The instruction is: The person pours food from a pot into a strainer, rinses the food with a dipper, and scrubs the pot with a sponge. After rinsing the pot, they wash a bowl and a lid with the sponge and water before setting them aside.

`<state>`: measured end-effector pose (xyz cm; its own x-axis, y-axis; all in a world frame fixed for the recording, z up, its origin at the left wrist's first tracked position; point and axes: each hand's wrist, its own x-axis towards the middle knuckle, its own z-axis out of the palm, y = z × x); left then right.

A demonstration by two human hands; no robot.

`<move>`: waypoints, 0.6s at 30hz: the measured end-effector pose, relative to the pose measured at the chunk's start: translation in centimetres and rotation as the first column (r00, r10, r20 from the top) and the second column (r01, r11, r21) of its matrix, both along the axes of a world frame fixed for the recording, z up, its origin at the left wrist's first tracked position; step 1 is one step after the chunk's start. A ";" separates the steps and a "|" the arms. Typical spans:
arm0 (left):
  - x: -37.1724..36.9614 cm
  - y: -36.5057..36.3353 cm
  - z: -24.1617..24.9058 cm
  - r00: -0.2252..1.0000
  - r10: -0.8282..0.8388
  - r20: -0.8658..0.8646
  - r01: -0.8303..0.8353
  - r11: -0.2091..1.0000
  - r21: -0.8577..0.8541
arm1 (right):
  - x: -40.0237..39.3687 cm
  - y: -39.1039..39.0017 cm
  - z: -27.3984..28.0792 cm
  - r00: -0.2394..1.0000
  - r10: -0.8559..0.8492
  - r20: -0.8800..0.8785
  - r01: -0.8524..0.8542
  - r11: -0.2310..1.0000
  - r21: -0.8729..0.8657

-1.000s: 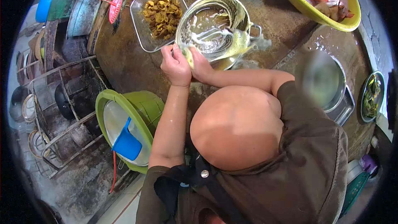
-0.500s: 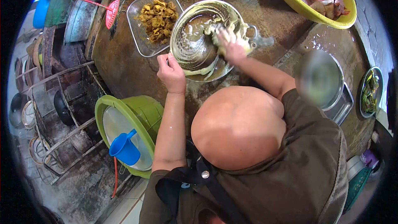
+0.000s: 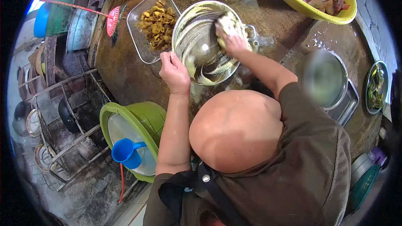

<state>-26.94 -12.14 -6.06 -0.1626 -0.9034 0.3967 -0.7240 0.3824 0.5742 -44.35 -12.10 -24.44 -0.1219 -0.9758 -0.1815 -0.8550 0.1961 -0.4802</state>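
A round metal pan stands tilted in front of me, its inner wall smeared with pale yellow-white paste or lather in swirls. My left hand is closed on its near left edge. Inside the pan, against its right wall, my right hand is pressed on a pale, foamy clump. That coating hides most of the fingers, and what lies under them I cannot make out. A metal loop handle sticks out at the pan's right side.
Left of the pan lies a wire basket of browned fried pieces. A yellow basin holds several pinkish fish. The green tub with a blue dipper stands at lower left. A metal bowl is at right.
The pan's swirls have shifted, and more bare metal shows at its centre. My right hand has moved slightly up along the right wall. The left hand keeps its hold.
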 end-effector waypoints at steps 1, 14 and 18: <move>0.2 -0.3 -0.6 0.999 0.045 -0.007 -0.045 0.999 0.003 | 0.7 2.0 2.0 0.993 -0.098 0.061 0.083 0.976 0.202; -1.8 0.0 0.6 0.995 0.071 0.074 -0.080 0.989 0.127 | 2.9 -6.5 1.6 0.818 -0.225 0.530 0.441 0.836 -0.327; -1.8 -0.4 0.1 0.993 0.090 0.075 -0.098 0.990 0.101 | 0.9 2.1 1.7 0.934 -0.307 0.181 0.296 0.951 0.086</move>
